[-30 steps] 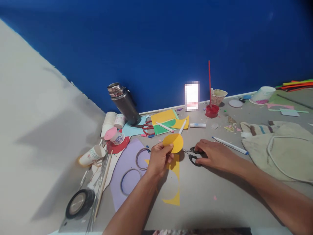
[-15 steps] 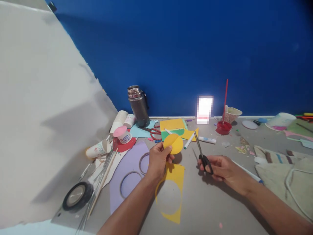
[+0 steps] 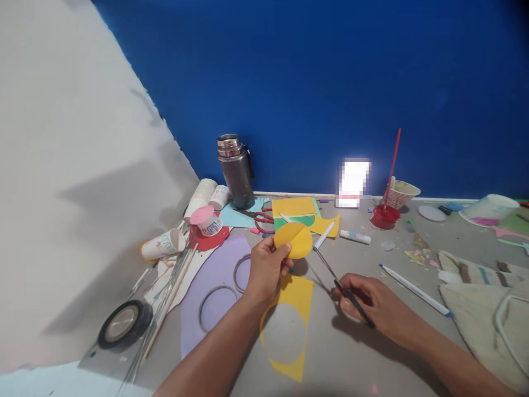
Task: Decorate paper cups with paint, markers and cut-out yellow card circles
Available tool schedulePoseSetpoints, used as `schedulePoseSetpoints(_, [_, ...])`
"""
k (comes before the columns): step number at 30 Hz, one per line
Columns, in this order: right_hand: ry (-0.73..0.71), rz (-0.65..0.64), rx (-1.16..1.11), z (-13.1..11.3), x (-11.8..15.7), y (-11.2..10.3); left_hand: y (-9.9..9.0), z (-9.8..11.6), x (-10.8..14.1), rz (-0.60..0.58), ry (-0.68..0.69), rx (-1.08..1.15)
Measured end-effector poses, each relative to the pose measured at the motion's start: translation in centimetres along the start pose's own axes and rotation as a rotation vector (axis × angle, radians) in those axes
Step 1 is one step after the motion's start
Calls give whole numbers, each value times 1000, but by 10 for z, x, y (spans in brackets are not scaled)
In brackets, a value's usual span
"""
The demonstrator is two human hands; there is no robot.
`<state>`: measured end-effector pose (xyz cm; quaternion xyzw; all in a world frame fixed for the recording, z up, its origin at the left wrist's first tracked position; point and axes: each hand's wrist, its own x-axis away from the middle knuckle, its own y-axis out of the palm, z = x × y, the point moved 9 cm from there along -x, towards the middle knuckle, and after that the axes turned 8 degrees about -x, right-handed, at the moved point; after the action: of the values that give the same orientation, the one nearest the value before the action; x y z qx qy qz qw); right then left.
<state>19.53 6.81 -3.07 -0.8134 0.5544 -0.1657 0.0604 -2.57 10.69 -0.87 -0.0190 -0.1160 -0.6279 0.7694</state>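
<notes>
My left hand (image 3: 269,262) pinches a yellow paper circle (image 3: 294,240) by its lower left edge, thumb on top. In my right hand (image 3: 363,300) is a pair of black-handled scissors (image 3: 330,270), their blades pointing up and left at the circle's right side. The tips look close to the paper; whether they touch it I cannot tell. Below my left hand lies the yellow sheet (image 3: 306,325) with a round hole cut in it. A lilac sheet (image 3: 194,292) to the left carries two rings (image 3: 217,309), partly behind my left forearm.
A steel flask (image 3: 235,173) stands at the blue wall, beside paper cups (image 3: 202,196) and red-handled scissors (image 3: 264,220). Markers (image 3: 415,289), a glue stick (image 3: 355,237) and a red cup piece with a stick (image 3: 385,216) lie right. Black tape (image 3: 124,325) sits at left.
The scissors in my right hand have swung from pointing upward to slanting left, their tips now nearer the yellow circle. My left hand keeps its hold. The whole view has shifted slightly.
</notes>
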Motion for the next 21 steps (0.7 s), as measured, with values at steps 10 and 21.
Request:
schedulePoseSetpoints(10, [84, -30, 26, -5, 2, 9, 17, -3, 12, -120, -15, -63])
schedulePoseSetpoints(21, [113, -46, 53, -1, 1, 10, 18, -5, 13, -129, -42, -40])
